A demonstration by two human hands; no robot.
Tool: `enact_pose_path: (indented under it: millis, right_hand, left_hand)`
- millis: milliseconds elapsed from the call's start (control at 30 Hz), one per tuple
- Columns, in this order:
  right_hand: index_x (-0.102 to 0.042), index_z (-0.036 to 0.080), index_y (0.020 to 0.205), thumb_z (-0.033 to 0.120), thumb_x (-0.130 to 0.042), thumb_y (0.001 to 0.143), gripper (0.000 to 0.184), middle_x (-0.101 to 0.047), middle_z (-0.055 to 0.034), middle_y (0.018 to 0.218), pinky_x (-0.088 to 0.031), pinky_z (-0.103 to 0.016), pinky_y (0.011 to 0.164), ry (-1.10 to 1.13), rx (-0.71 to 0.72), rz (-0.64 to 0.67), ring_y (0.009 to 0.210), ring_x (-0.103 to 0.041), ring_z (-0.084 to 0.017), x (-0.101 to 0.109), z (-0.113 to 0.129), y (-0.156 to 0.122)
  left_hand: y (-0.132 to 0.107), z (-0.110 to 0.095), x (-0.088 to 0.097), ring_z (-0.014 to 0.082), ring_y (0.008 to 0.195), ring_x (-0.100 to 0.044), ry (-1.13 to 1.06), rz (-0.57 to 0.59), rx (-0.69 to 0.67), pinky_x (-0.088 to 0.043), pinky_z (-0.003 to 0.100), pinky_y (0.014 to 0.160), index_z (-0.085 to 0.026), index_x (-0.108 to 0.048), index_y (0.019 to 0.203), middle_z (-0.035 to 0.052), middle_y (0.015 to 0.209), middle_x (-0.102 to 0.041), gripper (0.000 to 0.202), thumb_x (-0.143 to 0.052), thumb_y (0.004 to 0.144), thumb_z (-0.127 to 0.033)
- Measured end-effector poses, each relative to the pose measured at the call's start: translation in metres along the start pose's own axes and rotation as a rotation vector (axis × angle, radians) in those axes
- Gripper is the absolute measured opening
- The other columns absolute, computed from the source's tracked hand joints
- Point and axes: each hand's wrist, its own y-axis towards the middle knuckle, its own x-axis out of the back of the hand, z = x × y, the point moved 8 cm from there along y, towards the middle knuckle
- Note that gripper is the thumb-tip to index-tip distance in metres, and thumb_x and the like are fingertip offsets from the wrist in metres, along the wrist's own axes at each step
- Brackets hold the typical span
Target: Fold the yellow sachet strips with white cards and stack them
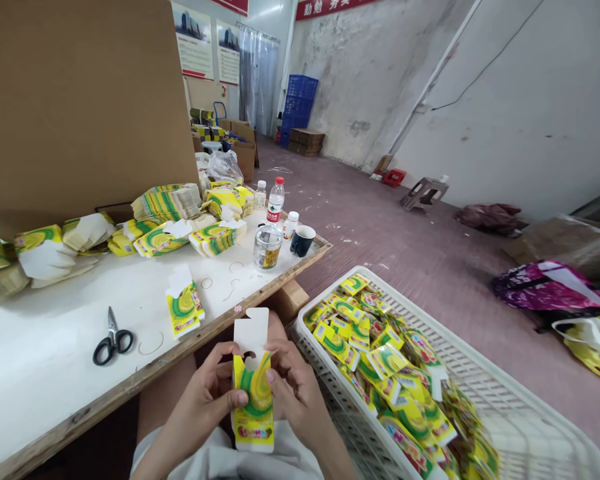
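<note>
Between my two hands, above my lap, is a yellow and green printed carton with its white top flap standing up. My left hand grips its left edge, thumb on the printed front. On the other side my right hand pinches the upper right edge near the flap. Several similar flat cartons lie on the white table ahead of my left hand. Black-handled scissors rest further left. At my right stands a white plastic basket holding many yellow cartons.
Bundles of flat cartons line the table's back, before a large cardboard sheet. Near the table's corner stand a water bottle, a clear jar and a dark mug. A stool is on the floor.
</note>
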Motion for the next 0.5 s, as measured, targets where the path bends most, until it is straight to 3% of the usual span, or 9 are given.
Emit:
enact_pose_path:
  millis: [133,233,300,433,500]
  right_hand:
    - [-0.063,0.020,0.086,0.041,-0.054,0.095,0.025,-0.051,0.0032,0.066,-0.035,-0.023,0.053,-0.095,0.001,0.051,0.057,-0.044,-0.012,0.001,0.008,0.005]
    - [-0.064,0.019,0.076,0.041,-0.054,0.095,0.030,-0.058,-0.0006,0.070,-0.040,-0.025,0.059,-0.143,0.078,0.013,0.064,-0.052,-0.015,0.004,0.010,0.007]
    - [-0.066,0.020,0.081,0.040,-0.057,0.094,0.026,-0.062,-0.0029,0.077,-0.045,-0.026,0.065,-0.140,0.107,-0.047,0.072,-0.058,-0.018,0.008,0.007,0.008]
    - [-0.060,0.022,0.103,0.042,-0.057,0.094,0.022,-0.066,-0.0035,0.087,-0.049,-0.026,0.066,-0.027,0.071,-0.284,0.074,-0.061,-0.017,0.029,-0.006,0.005]
    - [-0.059,0.022,0.109,0.042,-0.058,0.093,0.026,-0.065,-0.0014,0.080,-0.047,-0.025,0.063,-0.004,0.020,-0.216,0.067,-0.060,-0.016,0.025,-0.012,0.008]
  left_hand:
    - [-0.001,0.002,-0.006,0.0160,0.075,-0.069,0.006,0.041,0.012,-0.052,0.025,0.066,-0.029,-0.045,0.112,0.0006,0.092,-0.072,0.045,-0.077,0.081,-0.032]
    - [-0.001,0.001,-0.005,0.0181,0.080,-0.070,0.000,0.053,0.014,-0.052,0.026,0.068,-0.036,-0.029,0.135,0.0028,0.102,-0.073,0.071,-0.075,0.083,-0.032]
    - [0.000,0.002,-0.005,0.0208,0.085,-0.071,0.020,0.075,0.030,-0.053,0.029,0.071,-0.036,-0.023,0.143,0.0054,0.108,-0.073,0.079,-0.075,0.083,-0.034]
    - [0.006,-0.002,0.002,0.0246,0.094,-0.070,0.172,0.012,-0.016,-0.054,0.032,0.078,-0.027,-0.045,0.131,0.0087,0.112,-0.072,0.052,-0.070,0.086,-0.035]
    - [0.008,-0.006,0.005,0.0241,0.096,-0.069,0.285,-0.052,-0.075,-0.054,0.032,0.082,-0.025,-0.050,0.126,0.0090,0.116,-0.071,0.044,-0.068,0.087,-0.034]
